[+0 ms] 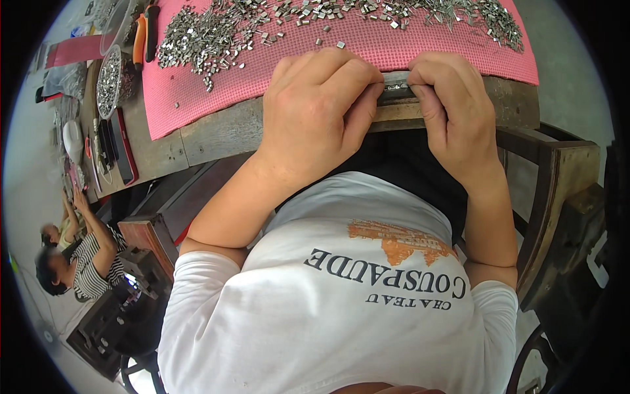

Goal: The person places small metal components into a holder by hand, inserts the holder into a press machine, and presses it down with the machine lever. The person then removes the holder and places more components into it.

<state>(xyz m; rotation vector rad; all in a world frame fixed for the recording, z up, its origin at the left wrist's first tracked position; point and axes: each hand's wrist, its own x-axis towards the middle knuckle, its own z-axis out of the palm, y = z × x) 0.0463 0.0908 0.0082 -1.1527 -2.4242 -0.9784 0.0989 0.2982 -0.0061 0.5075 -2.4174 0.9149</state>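
Note:
At the table's near edge, a narrow grey metal bar point(398, 93) carries a row of tiny shiny pieces point(396, 86). My left hand point(318, 108) is closed at its left end, thumb and forefinger pinched together. At the other end my right hand point(454, 108) is closed too, its thumb against the bent fingers. What either pinch holds is hidden by the fingertips. Beyond both hands, many small silvery metal parts point(226, 33), some with thin wire legs, lie heaped on a pink textured mat point(197, 105).
Orange-and-black-handled pliers point(140, 43) rest left of the mat. Beside them stands a clear tub point(113, 85) of metal parts, with a dark red-edged case point(125, 148) nearer. Farther left another person in a striped top point(98, 269) sits working. A wooden frame point(558, 190) stands at right.

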